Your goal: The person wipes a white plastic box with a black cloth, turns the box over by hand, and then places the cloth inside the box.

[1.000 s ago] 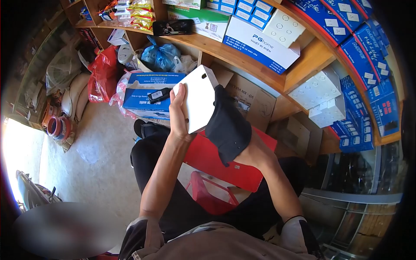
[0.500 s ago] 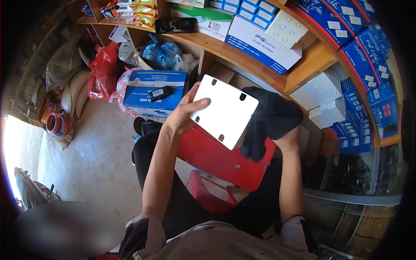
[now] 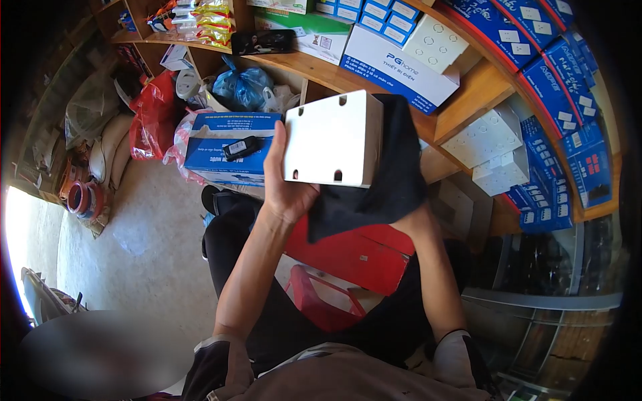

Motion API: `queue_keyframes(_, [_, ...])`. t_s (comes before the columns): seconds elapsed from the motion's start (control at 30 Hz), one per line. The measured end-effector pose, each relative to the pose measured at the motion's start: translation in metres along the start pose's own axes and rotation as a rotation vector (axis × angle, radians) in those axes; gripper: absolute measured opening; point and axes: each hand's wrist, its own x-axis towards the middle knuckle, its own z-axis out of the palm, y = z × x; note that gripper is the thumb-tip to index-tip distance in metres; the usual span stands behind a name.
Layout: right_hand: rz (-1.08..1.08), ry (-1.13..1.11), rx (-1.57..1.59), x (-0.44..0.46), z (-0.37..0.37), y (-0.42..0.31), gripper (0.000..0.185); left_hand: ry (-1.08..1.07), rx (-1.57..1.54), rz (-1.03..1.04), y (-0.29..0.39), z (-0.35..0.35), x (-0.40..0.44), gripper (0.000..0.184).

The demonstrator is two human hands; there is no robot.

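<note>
A white plastic electrical box (image 3: 328, 142) with slots near its corners is gripped by my left hand (image 3: 286, 187), the thumb along its left edge. Its flat slotted face points up toward me. Black cloth (image 3: 394, 157) covers the box's right side and hangs below it. My right hand (image 3: 414, 224) is closed on the cloth; its fingers are hidden under the folds. Beneath both hands lies a red board or box lid (image 3: 348, 257) near my knees.
A blue carton (image 3: 204, 160) with a black phone-like device (image 3: 241, 148) on it stands to the left. Wooden shelves (image 3: 321, 70) hold a PGhome box (image 3: 394, 73), white junction boxes (image 3: 481, 144) and blue cartons. A red plastic stool (image 3: 314, 301) is between my legs.
The box has turned more upright, showing its right side wall. My right hand has moved left and brought the cloth against the box's right side and underneath.
</note>
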Motion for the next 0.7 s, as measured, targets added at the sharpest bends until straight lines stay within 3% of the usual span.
queue_keyframes(0.07, [0.033,-0.054,-0.042,-0.012,-0.010,0.009,0.087,-0.082,0.019,0.019,0.013,-0.008,0.002,0.069])
queue_keyframes(0.13, [0.333,-0.202,0.378,-0.026,-0.013,0.023,0.088,-0.105,0.040,-0.025,0.016,-0.020,0.006,0.064])
queue_keyframes(0.17, [0.334,-0.203,0.375,-0.023,-0.014,0.020,0.088,-0.043,0.120,-0.018,0.008,-0.012,0.001,0.061])
queue_keyframes(0.27, [-0.052,-0.046,0.024,-0.009,-0.016,0.001,0.082,0.029,0.219,-0.057,-0.011,0.002,-0.009,0.053])
queue_keyframes(0.3, [-0.028,-0.122,-0.057,-0.008,-0.018,0.001,0.070,0.054,0.126,-0.060,-0.014,0.005,-0.010,0.055])
queue_keyframes(0.33, [-0.023,-0.125,-0.053,-0.001,-0.016,-0.004,0.070,0.081,0.031,-0.059,-0.017,0.005,-0.011,0.057])
queue_keyframes(0.37, [-0.062,0.058,-0.117,0.012,-0.007,-0.013,0.064,-0.030,-0.062,-0.107,-0.015,-0.014,-0.007,0.064])
queue_keyframes(0.43, [-0.079,0.392,-0.089,0.020,0.014,-0.023,0.044,0.046,-0.078,-0.027,-0.020,-0.008,-0.007,0.067])
queue_keyframes(0.53, [-0.029,0.440,-0.124,0.017,0.027,-0.005,0.038,0.114,-0.093,0.075,-0.021,-0.021,0.005,0.072])
queue_keyframes(0.6, [-0.003,0.406,-0.188,0.018,0.026,0.000,0.033,-0.234,-0.149,-0.047,-0.015,-0.020,0.009,0.068])
queue_keyframes(0.67, [0.138,0.595,-0.119,0.027,0.029,-0.001,0.037,-0.122,0.001,0.046,-0.030,-0.009,0.000,0.061])
queue_keyframes(0.7, [0.149,0.543,-0.058,0.024,0.031,0.008,0.047,-0.130,0.004,0.031,-0.037,-0.007,-0.007,0.056])
